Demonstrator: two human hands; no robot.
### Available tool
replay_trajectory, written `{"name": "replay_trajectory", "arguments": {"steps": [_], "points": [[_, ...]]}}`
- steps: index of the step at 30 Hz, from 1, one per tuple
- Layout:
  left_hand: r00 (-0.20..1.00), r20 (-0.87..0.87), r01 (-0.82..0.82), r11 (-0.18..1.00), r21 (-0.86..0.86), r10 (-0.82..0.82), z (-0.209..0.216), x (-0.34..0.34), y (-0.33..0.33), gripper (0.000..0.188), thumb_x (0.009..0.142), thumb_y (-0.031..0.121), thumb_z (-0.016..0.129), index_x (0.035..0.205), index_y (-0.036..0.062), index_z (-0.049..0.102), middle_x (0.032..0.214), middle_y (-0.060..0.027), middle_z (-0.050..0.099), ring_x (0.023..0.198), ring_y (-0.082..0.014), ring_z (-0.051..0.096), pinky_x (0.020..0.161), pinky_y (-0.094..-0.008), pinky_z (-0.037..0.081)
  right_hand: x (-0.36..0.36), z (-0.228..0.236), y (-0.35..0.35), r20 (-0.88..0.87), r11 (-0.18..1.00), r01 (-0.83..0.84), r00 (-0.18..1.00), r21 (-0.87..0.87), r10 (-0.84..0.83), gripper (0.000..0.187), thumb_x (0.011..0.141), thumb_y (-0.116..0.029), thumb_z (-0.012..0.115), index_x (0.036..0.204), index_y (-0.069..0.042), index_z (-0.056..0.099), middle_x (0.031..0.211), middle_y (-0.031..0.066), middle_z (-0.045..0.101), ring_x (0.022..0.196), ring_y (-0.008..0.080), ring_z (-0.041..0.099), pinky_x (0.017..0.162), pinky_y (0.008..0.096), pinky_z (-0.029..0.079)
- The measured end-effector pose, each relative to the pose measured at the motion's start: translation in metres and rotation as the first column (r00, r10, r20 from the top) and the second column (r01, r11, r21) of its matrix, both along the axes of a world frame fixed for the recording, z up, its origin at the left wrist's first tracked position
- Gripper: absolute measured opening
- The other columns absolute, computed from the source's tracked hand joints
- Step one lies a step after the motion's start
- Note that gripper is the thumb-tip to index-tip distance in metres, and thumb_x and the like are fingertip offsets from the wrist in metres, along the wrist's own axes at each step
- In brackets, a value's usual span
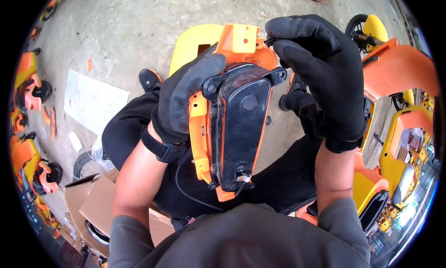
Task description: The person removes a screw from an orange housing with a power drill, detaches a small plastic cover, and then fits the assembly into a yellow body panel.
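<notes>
Clearly, the work at this moment is a small-part job on a black elongated case (244,110), steadied by one hand and worked around with the other. The case sits above the person's lap, cradled by an orange frame (200,147) along its left side. The left hand (181,94) wraps the frame at the case's upper left; its fingers curl out of sight, so I cannot tell whether they are spread or together. Up beyond the case's upper right, the right hand (320,68) pinches a small black piece (271,42) between thumb and forefinger, close to an orange bracket (239,38) just above the case.

I'd judge this as the positioning of that piece, though I can't tell whether it is going on or coming off. The next move seems to call for a steady left grip and careful fingertip aim at the bracket.

The case's long axis runs away from the person, its far end leaning slightly right; the narrower end, with a key (244,178) in it, points back toward the body.
</notes>
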State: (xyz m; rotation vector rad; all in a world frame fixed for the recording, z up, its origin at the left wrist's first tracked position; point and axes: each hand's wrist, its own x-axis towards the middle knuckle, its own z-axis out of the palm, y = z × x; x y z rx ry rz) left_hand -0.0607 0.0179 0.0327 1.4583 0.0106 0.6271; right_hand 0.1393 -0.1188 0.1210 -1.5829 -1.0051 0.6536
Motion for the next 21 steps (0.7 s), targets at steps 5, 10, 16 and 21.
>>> {"name": "replay_trajectory", "arguments": {"steps": [5,10,16,21], "points": [[0.999,-0.015,-0.036,0.979,0.203,0.040,-0.003,-0.001,0.007,0.051,0.086,0.002,0.075,0.132,-0.0025,0.053,0.126,-0.0202,0.065,0.113,-0.0297,0.067,0.099,-0.0382,0.054,-0.001,0.001,0.000,0.001,1.000,-0.002,1.000,-0.009,0.002,0.022,0.089,0.002,0.065,0.111,0.003,0.070,0.099,0.0053,0.071,0.082,0.0099,0.063,0.075,0.0240,0.051],[0.986,-0.122,-0.072,0.942,0.327,0.118,0.001,-0.004,0.009,0.055,0.082,0.001,0.078,0.131,-0.0024,0.053,0.124,-0.0203,0.066,0.111,-0.0298,0.068,0.099,-0.0392,0.054,-0.002,0.001,0.000,0.022,1.000,0.006,1.000,-0.019,-0.005,0.022,0.089,0.002,0.065,0.111,0.003,0.070,0.100,0.0053,0.071,0.083,0.0099,0.064,0.076,0.0239,0.051],[0.974,-0.223,-0.015,0.973,-0.229,-0.038,0.005,-0.003,0.001,0.057,0.080,0.001,0.080,0.131,-0.0014,0.053,0.124,-0.0202,0.066,0.110,-0.0287,0.069,0.098,-0.0388,0.054,0.000,0.000,-0.001,0.032,1.000,0.007,0.999,-0.018,-0.006,0.022,0.090,0.000,0.067,0.112,0.002,0.070,0.101,0.0048,0.071,0.084,0.0097,0.064,0.076,0.0238,0.051],[0.963,-0.265,-0.009,0.976,-0.218,-0.050,0.007,-0.004,0.003,0.060,0.080,0.001,0.081,0.132,-0.0008,0.052,0.124,-0.0194,0.066,0.111,-0.0288,0.068,0.099,-0.0391,0.054,0.000,0.000,-0.002,0.024,1.000,0.018,1.000,-0.023,-0.018,0.022,0.090,-0.001,0.066,0.112,0.002,0.070,0.102,0.0049,0.071,0.085,0.0096,0.064,0.076,0.0239,0.051]]}}
